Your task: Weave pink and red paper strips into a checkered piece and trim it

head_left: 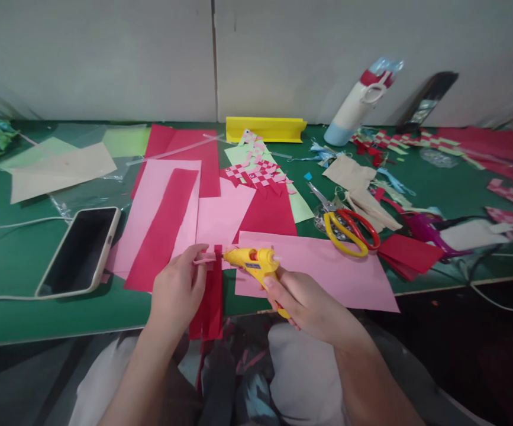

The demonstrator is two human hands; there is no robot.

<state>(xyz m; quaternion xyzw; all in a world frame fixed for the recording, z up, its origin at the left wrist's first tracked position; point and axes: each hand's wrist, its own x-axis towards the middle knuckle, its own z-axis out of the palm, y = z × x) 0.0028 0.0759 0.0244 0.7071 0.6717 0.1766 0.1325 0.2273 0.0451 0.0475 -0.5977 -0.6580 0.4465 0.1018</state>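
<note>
My right hand (pixel 298 299) is wrapped round the handle of a yellow glue gun (pixel 251 258). Its nozzle points left, close to a small pink strip (pixel 205 258). That strip is pinched between the thumb and fingers of my left hand (pixel 180 283). Below it, red strips (pixel 212 302) hang over the table's front edge, partly covered by my left hand. A pink sheet (pixel 327 269) lies under and to the right of the glue gun. To the left, a wavy-edged red piece (pixel 165 231) rests on another pink sheet (pixel 143 213).
Scissors (pixel 354 231) lie to the right, and a phone (pixel 81 251) with a cable to the left. Checkered woven paper fish (pixel 260 174) sit beyond my hands, before a yellow folded piece (pixel 265 129). A bottle (pixel 358 106) stands at the back right.
</note>
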